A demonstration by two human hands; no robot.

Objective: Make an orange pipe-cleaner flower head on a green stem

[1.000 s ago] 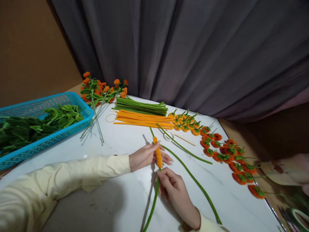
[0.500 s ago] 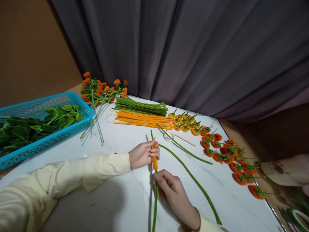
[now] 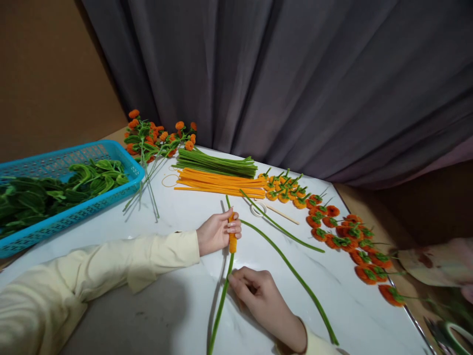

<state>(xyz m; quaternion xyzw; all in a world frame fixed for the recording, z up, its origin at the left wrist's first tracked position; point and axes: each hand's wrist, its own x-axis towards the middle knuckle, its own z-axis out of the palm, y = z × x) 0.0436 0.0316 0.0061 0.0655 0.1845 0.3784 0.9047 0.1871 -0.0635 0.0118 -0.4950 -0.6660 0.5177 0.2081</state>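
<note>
My left hand (image 3: 219, 230) is closed round an orange pipe-cleaner coil (image 3: 232, 242), a fuzzy tube held nearly upright above the table. A green pipe cleaner (image 3: 220, 305) comes out below the coil and slants down to the left; a short green tip (image 3: 228, 201) sticks out on top. Below the coil, my right hand (image 3: 264, 301) has its thumb and forefinger pinched at that green pipe cleaner, its other fingers curled. Two loose green pipe cleaners lie to the right: a long curved one (image 3: 295, 273) and a shorter one (image 3: 283, 228).
A blue basket (image 3: 92, 195) of green leaves stands left. Behind are finished orange flowers (image 3: 162, 135), green pipe cleaners (image 3: 218, 162) and orange pipe cleaners (image 3: 221, 181). A tape roll (image 3: 258, 209), a wooden stick (image 3: 283, 214) and several orange flower heads (image 3: 349, 231) lie right. Another person's sleeve (image 3: 432, 261) shows.
The coil and my left hand have shifted slightly up and left. The green pipe cleaner's lower end has swung left, and my right fingertips are now farther below the coil.
</note>
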